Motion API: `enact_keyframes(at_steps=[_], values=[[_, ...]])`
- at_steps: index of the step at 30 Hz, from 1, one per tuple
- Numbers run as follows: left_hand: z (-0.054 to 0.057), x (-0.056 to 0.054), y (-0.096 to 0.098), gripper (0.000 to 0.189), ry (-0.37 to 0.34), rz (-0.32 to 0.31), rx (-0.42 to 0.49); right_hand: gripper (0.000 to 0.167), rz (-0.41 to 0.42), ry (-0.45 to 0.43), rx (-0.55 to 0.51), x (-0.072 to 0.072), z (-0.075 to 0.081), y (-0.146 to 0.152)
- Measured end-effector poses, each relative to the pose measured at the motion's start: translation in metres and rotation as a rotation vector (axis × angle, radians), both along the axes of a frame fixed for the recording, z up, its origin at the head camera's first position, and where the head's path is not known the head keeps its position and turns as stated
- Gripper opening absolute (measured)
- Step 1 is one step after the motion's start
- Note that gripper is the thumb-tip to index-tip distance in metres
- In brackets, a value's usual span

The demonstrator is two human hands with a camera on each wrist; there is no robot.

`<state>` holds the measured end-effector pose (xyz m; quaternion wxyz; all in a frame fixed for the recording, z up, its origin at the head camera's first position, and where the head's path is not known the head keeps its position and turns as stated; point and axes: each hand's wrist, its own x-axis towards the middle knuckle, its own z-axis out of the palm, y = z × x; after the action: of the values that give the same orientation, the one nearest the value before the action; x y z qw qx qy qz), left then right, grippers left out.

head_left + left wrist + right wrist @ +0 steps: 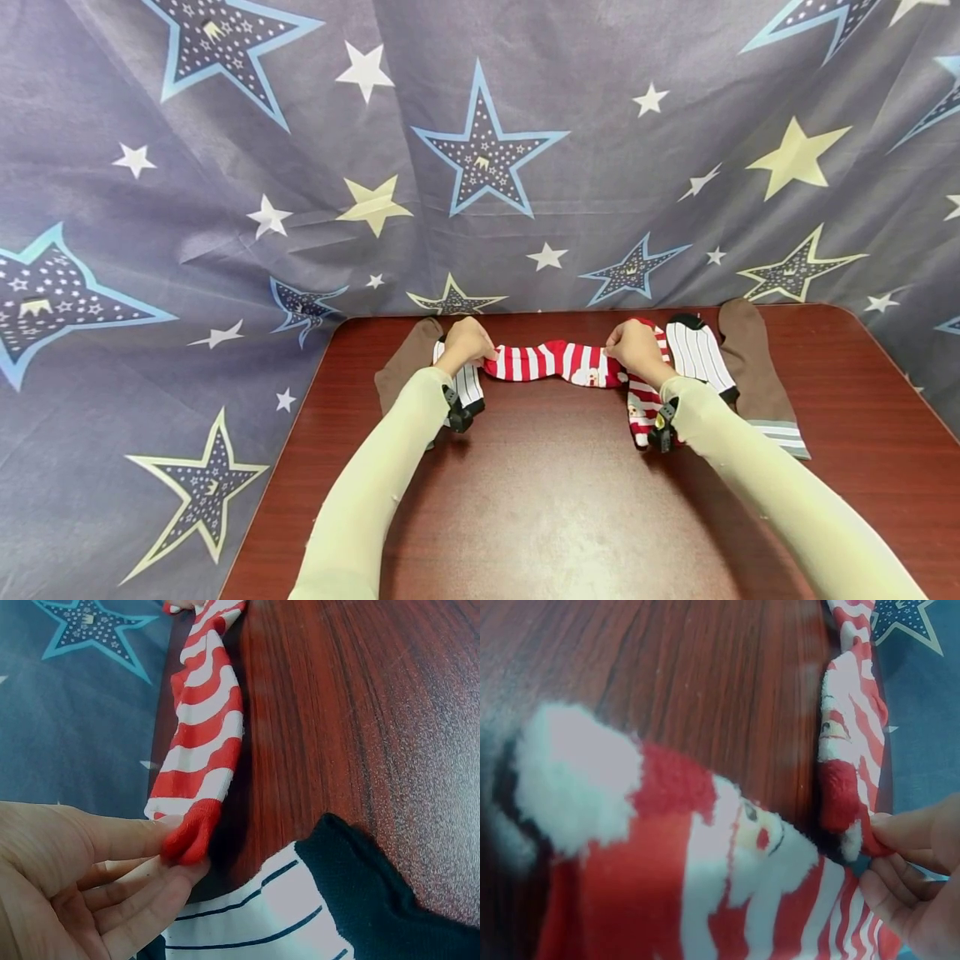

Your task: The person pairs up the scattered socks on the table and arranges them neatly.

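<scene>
A red-and-white striped sock [536, 362] with a Santa face stretches sideways between both hands near the table's back edge. My left hand [467, 342] pinches its red toe [193, 834] between thumb and fingers. At the opposite end, my right hand [637, 348] pinches the cuff, beside the fluffy white trim [851, 841]. A matching striped Santa sock [643, 408] lies under the right hand and wrist, partly hidden. Beneath the left hand is a white sock with black stripes [468, 385], its black cuff [367, 877] showing in the left wrist view.
A brown sock [405, 367] lies at the left. On the right are another white striped sock [697, 350] and a longer brown sock [757, 367] with a pale banded cuff. A star-patterned cloth [487, 250] hangs behind the reddish wooden table [555, 483].
</scene>
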<state>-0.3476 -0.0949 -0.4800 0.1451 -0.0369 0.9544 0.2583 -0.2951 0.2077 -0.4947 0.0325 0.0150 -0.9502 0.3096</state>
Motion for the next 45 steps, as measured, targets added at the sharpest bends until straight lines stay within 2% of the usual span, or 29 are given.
enact_keyframes(at_steps=[5, 15, 24, 29, 45], values=[[0.001, -0.001, 0.002, 0.012, 0.020, -0.006, -0.058, 0.015, 0.019, 0.005, 0.004, 0.001, 0.002, -0.001], [0.000, -0.002, 0.005, 0.012, 0.040, -0.014, -0.118, 0.010, 0.015, 0.005, 0.016, 0.000, 0.001, -0.004], [-0.003, -0.004, 0.008, 0.015, 0.043, -0.018, -0.176, 0.015, 0.029, 0.031, 0.048, -0.002, 0.000, -0.003], [-0.003, -0.004, 0.010, 0.017, 0.043, -0.012, -0.196, 0.020, 0.038, 0.032, 0.056, -0.004, -0.001, -0.003], [-0.002, 0.000, 0.016, 0.020, 0.066, 0.029, -0.259, 0.013, 0.028, 0.030, 0.055, -0.005, -0.003, -0.004]])
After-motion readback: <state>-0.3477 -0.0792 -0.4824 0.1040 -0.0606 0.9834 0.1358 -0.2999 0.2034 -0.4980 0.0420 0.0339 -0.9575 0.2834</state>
